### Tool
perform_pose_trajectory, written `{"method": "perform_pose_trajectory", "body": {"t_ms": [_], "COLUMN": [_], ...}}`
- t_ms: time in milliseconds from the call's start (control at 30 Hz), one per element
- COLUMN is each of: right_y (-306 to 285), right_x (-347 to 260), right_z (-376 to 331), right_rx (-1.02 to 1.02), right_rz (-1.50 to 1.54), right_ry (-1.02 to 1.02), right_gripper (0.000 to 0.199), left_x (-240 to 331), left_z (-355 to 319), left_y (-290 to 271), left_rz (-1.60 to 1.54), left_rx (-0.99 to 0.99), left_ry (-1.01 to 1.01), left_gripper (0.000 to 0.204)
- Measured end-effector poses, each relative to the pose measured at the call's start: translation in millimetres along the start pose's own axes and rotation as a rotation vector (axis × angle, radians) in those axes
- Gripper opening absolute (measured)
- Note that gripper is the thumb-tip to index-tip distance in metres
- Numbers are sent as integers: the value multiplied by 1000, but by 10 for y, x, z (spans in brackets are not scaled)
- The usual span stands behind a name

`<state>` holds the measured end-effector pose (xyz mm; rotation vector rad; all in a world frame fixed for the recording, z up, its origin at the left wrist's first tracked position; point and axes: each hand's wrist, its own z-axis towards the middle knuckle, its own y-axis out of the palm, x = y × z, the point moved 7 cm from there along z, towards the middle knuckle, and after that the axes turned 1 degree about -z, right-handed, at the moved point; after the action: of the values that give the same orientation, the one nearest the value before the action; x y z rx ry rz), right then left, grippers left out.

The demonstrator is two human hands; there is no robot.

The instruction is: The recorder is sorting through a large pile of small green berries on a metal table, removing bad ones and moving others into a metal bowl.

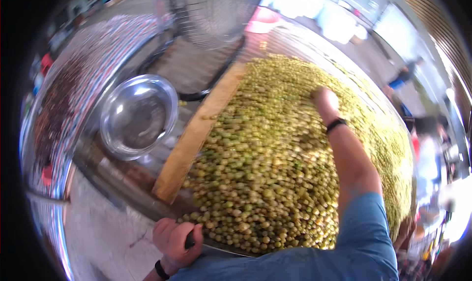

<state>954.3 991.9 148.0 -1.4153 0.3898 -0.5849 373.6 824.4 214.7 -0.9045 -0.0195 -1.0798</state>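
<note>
A broad heap of small round yellow-green fruits covers the table in front of me. My right hand is stretched out over the far part of the heap, touching or just above the fruits. Motion blurs its fingers, so their grip cannot be made out. At the near edge of the table, my left hand is closed in a fist beside the closest fruits. A small dark object shows inside this fist; most of it is hidden, and its kind is unclear.
A wooden board borders the heap on its left. Beyond it sits a shiny metal bowl. A large fan and a pink basin stand at the back. Striped sheeting lies far left; a blurred person is at right.
</note>
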Motion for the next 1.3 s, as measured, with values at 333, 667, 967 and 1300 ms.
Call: {"method": "perform_pose_trajectory", "body": {"t_ms": [333,667,967,1300], "right_y": [-67,-806,-1250,-2925], "right_x": [215,-1645,-1775,-2135], "right_z": [-363,-2098,-2518,-2790], "right_rx": [381,-964,-979,65], "right_rz": [478,1844,1780,1748], "right_ry": [-223,-3,-58,-903], "right_gripper": [15,23,26,23], "left_x": [34,-27,-16,-22], "left_z": [137,13,11,26], "left_y": [-110,-61,-61,-127], "left_rz": [-30,-58,-78,-143], "left_rx": [-17,48,63,68], "left_ry": [-45,-20,14,33], "left_gripper": [17,16,17,14]}}
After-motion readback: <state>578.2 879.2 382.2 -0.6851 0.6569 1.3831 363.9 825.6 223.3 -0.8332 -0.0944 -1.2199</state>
